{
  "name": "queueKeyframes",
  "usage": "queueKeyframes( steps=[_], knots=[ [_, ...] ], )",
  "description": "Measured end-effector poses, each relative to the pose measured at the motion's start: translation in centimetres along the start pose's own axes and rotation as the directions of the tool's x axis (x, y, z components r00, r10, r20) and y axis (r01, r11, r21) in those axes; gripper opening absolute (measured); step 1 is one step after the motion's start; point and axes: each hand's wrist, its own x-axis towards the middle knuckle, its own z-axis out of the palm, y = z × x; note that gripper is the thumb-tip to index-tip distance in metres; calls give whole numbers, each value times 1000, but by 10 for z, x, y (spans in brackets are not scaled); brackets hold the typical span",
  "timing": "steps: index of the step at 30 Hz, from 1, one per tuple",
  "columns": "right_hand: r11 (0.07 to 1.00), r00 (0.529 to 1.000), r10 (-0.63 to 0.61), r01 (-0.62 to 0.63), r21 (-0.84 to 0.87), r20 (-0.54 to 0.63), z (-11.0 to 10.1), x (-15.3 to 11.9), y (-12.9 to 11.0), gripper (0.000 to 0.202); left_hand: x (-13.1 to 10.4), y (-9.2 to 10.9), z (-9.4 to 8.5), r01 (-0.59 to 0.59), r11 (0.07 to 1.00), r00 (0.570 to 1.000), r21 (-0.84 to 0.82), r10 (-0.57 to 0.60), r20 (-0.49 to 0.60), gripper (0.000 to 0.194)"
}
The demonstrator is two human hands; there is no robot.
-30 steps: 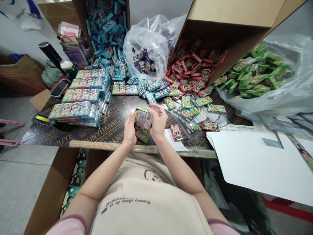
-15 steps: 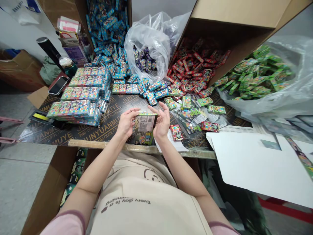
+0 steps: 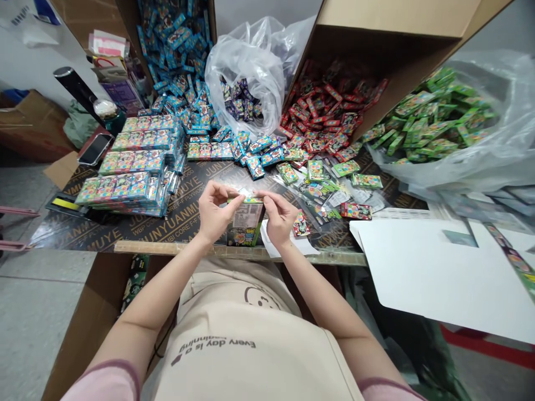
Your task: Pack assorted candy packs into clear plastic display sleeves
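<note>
A dark printed box point(image 3: 246, 220) with a pale label panel stands upright at the table's front edge, between my hands. My left hand point(image 3: 217, 209) has its thumb and fingers pinched at the box's upper left edge. On the other side, my right hand point(image 3: 279, 214) pinches the upper right edge with thumb and forefinger. A strip of green and bright colours shows along the top of the box. Behind my right hand lie a small red packet point(image 3: 301, 224) and a white paper sheet point(image 3: 271, 240).
Stacks of wrapped colourful packs point(image 3: 121, 186) stand left, near a phone point(image 3: 95, 149). Blue packets point(image 3: 184, 83) spill from a carton at the back. A plastic bag point(image 3: 271, 72) holds purple packets; red packets point(image 3: 321, 114) and green packets point(image 3: 438, 122) lie right. A white board point(image 3: 443, 273) overhangs the edge.
My fingers, which were spread beside the box, have closed onto its top edges. My right hand has turned inward. The view has shifted slightly.
</note>
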Motion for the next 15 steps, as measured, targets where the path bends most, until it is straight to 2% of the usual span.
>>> queueKeyframes(
  steps=[3,5,7,10,13,15],
  knots=[
    [998,1000,-13,15,-68,29,-2,4,-1,15,4,1,-8,-117,985,988,125,103,111,29],
    [997,999,-13,17,-77,51,-4,7,-1,15,6,3,-14,-258,940,949,222,204,239,24],
    [998,995,-18,24,-59,95,-9,9,-2,16,8,7,-20,-335,903,915,268,244,320,16],
    [999,975,-15,25,-45,220,-16,14,-6,15,13,17,-23,-246,924,932,291,144,332,10],
    [994,963,18,11,-105,267,-18,22,-14,11,21,27,-22,-76,959,951,275,-13,308,13],
    [988,956,31,14,-152,291,-19,29,-22,10,28,31,-20,46,966,949,255,-122,291,17]
  ],
)
